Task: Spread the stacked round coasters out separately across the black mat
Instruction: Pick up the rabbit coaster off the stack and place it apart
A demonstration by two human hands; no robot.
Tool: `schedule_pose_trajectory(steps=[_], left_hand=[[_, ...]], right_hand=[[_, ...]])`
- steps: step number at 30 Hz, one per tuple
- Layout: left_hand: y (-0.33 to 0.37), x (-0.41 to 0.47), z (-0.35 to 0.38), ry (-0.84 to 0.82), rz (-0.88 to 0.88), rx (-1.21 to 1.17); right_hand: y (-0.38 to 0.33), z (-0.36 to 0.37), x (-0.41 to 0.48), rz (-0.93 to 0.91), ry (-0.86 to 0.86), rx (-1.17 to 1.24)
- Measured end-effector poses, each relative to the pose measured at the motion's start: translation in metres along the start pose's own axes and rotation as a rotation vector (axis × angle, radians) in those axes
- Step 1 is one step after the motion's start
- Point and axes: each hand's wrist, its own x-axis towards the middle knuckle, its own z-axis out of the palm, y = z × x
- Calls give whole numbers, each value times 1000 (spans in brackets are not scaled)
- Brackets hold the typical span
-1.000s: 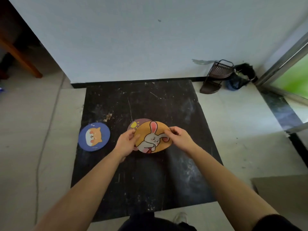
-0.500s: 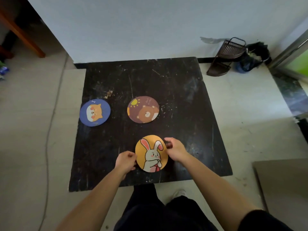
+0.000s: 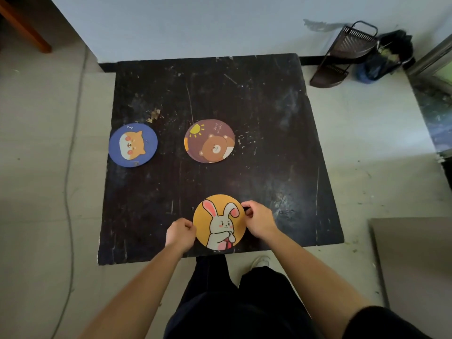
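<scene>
Near the lower edge of the black mat point(image 3: 281, 148), both hands, left point(image 3: 180, 234) and right point(image 3: 259, 220), pinch the rabbit coaster point(image 3: 219, 222), which may end up overhanging the floor if set down too low.

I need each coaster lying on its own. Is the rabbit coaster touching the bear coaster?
Apart. The head view shows a wide strip of bare black mat between the rabbit coaster, near the front edge, and the bear coaster farther back.

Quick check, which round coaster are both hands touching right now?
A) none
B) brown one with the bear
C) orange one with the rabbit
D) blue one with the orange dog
C: the left hand and right hand pinch opposite edges of the round orange rabbit coaster.
</scene>
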Motion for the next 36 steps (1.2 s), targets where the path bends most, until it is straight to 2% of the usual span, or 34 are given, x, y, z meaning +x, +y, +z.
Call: schedule_pose_trajectory(steps=[5, 12, 15, 21, 27, 32, 36], left_hand=[[0, -3, -2, 30, 54, 123], [5, -1, -7, -16, 62, 242], [22, 0, -21, 17, 125, 314], [112, 9, -85, 325, 516, 455], [246, -3, -156, 661, 908, 444], [330, -48, -168, 818, 1104, 380], [379, -95, -134, 827, 1171, 321]], right_hand=[[1, 4, -2, -10, 17, -68], [-4, -3, -2, -18, 5, -161], [-15, -19, 2, -42, 54, -197], [-72, -94, 20, -196, 366, -300], [-150, -206, 23, -421, 803, -408], [-177, -297, -10, -558, 1138, -380], [-151, -355, -38, -621, 1261, -370]])
